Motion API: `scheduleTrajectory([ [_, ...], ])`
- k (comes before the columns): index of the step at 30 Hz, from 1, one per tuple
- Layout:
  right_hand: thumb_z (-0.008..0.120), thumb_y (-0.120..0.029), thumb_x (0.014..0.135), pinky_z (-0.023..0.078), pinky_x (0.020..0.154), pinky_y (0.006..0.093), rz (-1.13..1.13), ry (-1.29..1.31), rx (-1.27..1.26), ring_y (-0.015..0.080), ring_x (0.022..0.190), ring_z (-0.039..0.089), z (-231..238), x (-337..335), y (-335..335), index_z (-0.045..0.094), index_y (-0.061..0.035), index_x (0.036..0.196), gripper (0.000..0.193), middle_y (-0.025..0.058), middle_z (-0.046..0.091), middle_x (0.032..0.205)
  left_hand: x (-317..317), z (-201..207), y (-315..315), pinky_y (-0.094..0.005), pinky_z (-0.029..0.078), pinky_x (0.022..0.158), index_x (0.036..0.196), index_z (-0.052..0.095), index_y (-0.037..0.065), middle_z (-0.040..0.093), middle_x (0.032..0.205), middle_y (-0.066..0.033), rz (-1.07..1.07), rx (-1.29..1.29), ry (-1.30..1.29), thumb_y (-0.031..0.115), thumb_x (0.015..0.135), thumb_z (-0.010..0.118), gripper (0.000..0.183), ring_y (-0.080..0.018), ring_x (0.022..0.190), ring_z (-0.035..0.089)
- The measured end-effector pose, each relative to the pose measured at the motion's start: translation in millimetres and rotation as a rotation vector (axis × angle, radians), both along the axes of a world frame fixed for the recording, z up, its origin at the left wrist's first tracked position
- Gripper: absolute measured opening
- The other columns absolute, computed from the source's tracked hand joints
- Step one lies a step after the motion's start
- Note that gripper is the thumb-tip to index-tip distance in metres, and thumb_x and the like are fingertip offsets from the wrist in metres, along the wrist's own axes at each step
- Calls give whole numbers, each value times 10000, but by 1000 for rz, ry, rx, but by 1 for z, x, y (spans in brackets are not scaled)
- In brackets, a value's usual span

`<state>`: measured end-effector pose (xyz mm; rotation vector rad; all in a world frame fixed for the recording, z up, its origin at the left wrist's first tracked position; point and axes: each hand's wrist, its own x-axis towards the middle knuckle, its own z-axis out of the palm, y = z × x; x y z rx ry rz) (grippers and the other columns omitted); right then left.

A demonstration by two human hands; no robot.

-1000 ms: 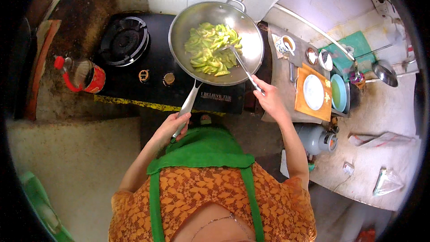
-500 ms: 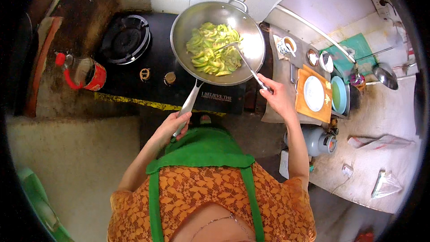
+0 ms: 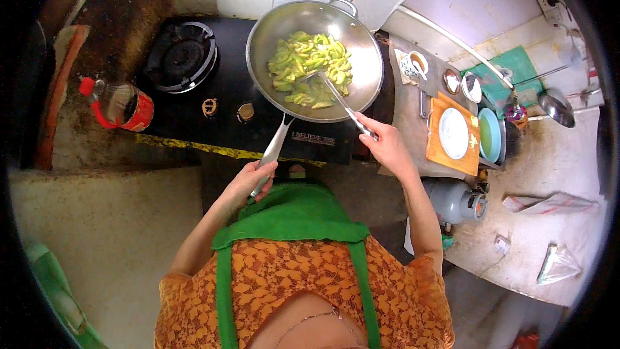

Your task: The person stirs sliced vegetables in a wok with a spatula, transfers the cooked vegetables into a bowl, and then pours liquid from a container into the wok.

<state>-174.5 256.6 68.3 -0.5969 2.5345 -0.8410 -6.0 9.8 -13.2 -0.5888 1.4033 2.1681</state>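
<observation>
A large steel wok (image 3: 365, 52) stands on the black stove, its long handle pointing toward me. My left hand (image 3: 252, 179) is wrapped round that handle near its end. Pale green sliced vegetables (image 3: 309, 55) lie in the wok's middle, with some liquid near the front. Gripped in my right hand (image 3: 386, 145) is a spatula (image 3: 340, 99) with a metal shaft. Its blade sits among the slices at the near side of the pile, partly hidden by them.
Left on the black stove (image 3: 187, 126) is a second burner (image 3: 182, 57); a red-capped bottle (image 3: 137, 111) is beside it. Rightward are a white plate (image 3: 453, 133) on a wooden cutting board (image 3: 462, 164), a knife (image 3: 423, 105), a blue bowl (image 3: 489, 136), and a grey gas cylinder (image 3: 455, 200) below.
My right hand has moved left and slightly nearer to me, drawing the spatula's blade toward the front of the wok. The slices have shifted back. My left hand keeps its hold.
</observation>
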Motion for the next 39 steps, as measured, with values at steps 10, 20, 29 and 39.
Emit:
scheduleTrajectory([
  [10, 567, -117, 778, 462, 675, 367, 42, 70, 47, 298, 756, 615, 9, 3, 21, 517, -160, 1214, 442, 186, 613, 876, 1, 1, 0, -239, 291, 342, 726, 414, 85, 424, 500, 0, -9, -24, -8, 383, 885, 500, 349, -99, 360, 372],
  [20, 556, -57, 781, 424, 672, 258, 59, 21, 15, 113, 673, 479, 5, 5, 35, 498, -134, 1243, 472, 58, 622, 930, 2, -5, -1, -238, 292, 345, 730, 422, 85, 426, 501, 0, -2, -2, 1, 382, 888, 498, 345, -103, 363, 375],
  [29, 561, -42, 757, 443, 652, 267, 95, 62, 69, 128, 656, 523, 3, 3, 12, 512, -141, 1227, 484, 91, 647, 971, 2, -3, 0, -237, 286, 340, 741, 426, 81, 424, 493, -1, 22, 4, -7, 370, 887, 504, 333, -101, 355, 363],
  [39, 557, -39, 755, 420, 626, 244, 84, -3, -46, 102, 635, 474, -3, -6, -2, 514, -126, 1225, 480, 57, 627, 874, 2, 0, 0, -234, 282, 342, 739, 421, 80, 423, 496, 2, 6, -7, 4, 383, 887, 498, 346, -94, 355, 361],
])
